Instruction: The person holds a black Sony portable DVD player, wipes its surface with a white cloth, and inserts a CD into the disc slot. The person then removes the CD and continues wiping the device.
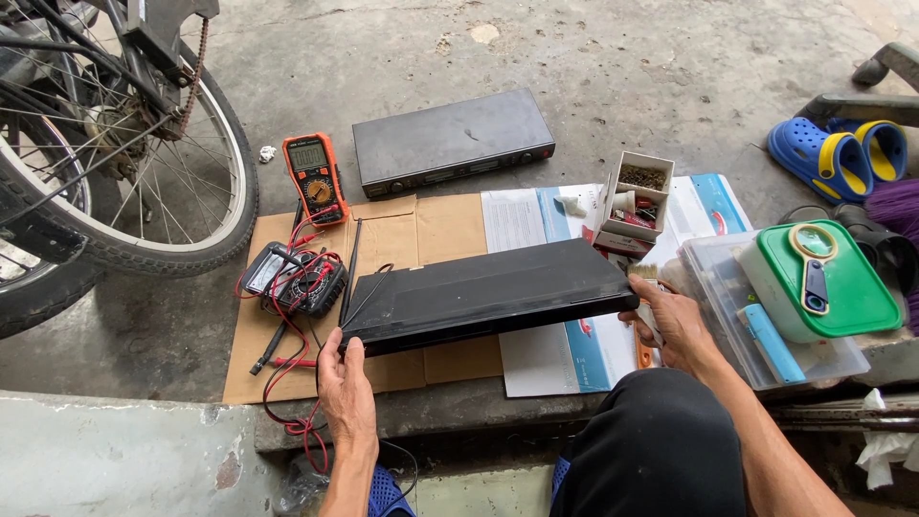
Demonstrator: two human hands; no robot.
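At far left a bicycle wheel (144, 172) stands on the concrete floor (670, 77), close to our work area. Beside it, on flattened cardboard (421, 230), we note an orange multimeter (314, 177) and a second, dark meter (292, 280) wrapped in red and black test leads (287, 383). The leads trail under the near left corner of the unit we hold.

Our left hand (347, 383) grips the left end of a flat black electronics unit (483, 292), thumb on top, fingers beneath. The unit is raised off the cardboard and tilted, with two thin antennas (352, 273) at its left end. Our right hand (675, 321) supports the right end from below, fingers curled under the edge.

Risks as we judge them: the right-hand hold looks like a fingertip hold only, so the unit could slip and drop on the small open box of parts (637, 196) or the papers (555, 354). Swinging the left end could snag the leads and drag the dark meter. The antennas could bend against the cardboard.

Behind lies a second black unit (452, 142). At right, a clear plastic tub (766, 335) carries a green-lidded container (833, 278); blue sandals (838, 158) lie beyond.
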